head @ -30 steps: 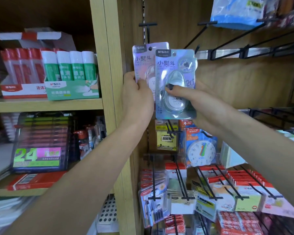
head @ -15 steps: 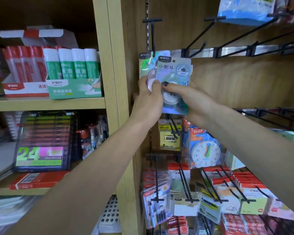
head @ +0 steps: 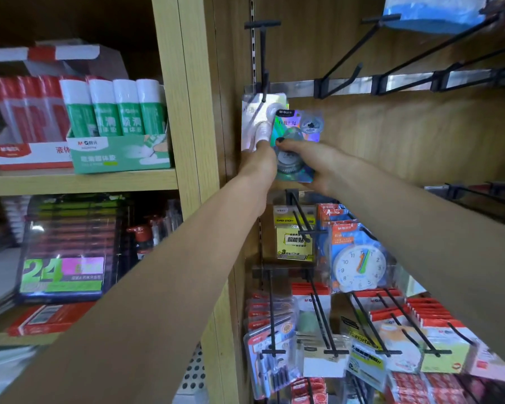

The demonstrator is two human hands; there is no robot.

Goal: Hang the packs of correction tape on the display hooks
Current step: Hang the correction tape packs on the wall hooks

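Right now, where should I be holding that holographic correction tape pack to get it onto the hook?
Grip the holographic pack by its lower half, coming from below and the right, as the right hand does. That probably works best because it leaves the top edge free to meet the black hook above it.

Two bare arms, no sleeves in sight

The left hand and right hand wear no rings or gloves; the right thumbnail carries dark polish, both wrists without watch or band
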